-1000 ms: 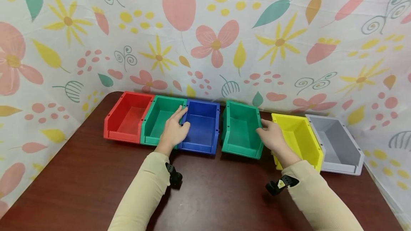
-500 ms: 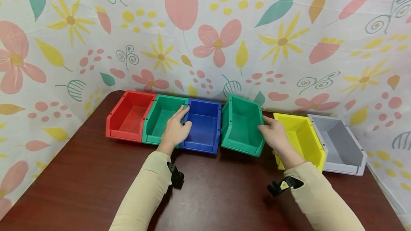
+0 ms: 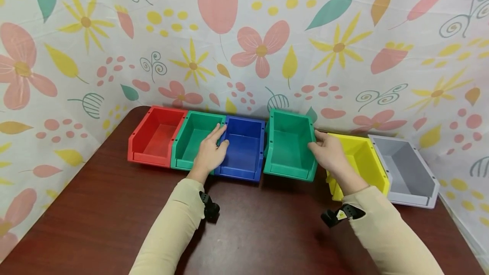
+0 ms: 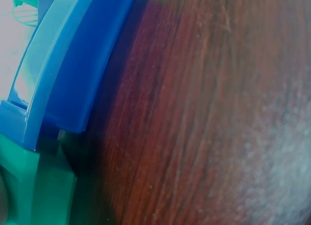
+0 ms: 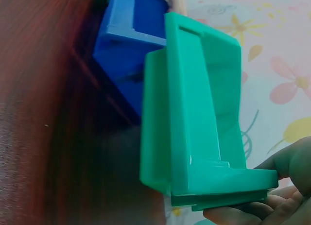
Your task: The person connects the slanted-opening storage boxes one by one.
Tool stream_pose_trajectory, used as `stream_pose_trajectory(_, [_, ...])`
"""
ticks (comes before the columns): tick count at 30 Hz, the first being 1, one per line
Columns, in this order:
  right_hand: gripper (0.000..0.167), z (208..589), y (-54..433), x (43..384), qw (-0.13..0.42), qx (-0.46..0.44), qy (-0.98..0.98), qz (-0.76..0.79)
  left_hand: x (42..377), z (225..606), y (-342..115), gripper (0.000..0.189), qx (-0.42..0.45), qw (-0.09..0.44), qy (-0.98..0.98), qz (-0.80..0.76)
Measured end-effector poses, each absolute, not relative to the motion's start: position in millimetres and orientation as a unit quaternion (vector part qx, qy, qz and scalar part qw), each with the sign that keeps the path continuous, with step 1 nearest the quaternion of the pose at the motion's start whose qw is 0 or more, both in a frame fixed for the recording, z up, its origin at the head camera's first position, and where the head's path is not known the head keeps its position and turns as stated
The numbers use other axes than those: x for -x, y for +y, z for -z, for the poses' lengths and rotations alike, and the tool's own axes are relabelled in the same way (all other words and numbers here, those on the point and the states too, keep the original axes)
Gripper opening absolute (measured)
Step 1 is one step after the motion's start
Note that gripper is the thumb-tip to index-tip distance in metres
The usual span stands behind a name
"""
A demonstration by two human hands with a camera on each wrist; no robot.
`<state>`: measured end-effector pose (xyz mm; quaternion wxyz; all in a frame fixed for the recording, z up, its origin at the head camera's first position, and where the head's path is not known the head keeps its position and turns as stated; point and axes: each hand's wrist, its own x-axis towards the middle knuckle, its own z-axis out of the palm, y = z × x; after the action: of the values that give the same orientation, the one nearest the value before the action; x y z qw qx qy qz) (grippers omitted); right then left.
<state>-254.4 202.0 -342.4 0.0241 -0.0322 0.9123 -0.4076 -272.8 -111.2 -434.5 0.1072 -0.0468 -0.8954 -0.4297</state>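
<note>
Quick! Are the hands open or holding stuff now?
Left hand: open, fingers over the left rim of the blue bin.
Right hand: holding the right-hand green bin by its side.

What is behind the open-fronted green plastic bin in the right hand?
In the head view, white floral-print cloth shows above the green plastic bin; whatever lies lower, behind its back wall, is covered and cannot be seen.

The leftmost bin [image 3: 158, 135] was plain red, the second bin [image 3: 192, 137] green, the third bin [image 3: 244, 152] deep blue, the fourth bin [image 3: 290, 147] green again, the fifth bin [image 3: 363, 158] bright yellow and the last bin [image 3: 406, 164] grey. The tabletop [image 3: 263, 232] was dark reddish brown, streaked with grain. White cloth [image 3: 259, 7] carried pink and yellow flowers, teal and ochre leaves. Both sleeves [image 3: 172, 220] were cream, the wrist cameras [image 3: 212, 211] black.
</note>
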Motion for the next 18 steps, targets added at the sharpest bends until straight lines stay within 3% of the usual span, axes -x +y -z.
stream_pose_trajectory(5, [0.052, 335, 201, 258, 0.016, 0.059, 0.919, 0.39, 273, 433, -112, 0.055, 0.052, 0.104, -0.898, 0.425])
stream_pose_trajectory(12, [0.022, 330, 199, 262, 0.0, 0.077, 0.929, 0.362, 273, 432, -112, 0.058, 0.049, 0.101, -0.897, 0.426])
stream_pose_trajectory(18, [0.043, 329, 199, 263, 0.02, 0.071, 0.941, 0.329, 273, 432, -112, 0.057, 0.041, 0.106, -0.897, 0.427])
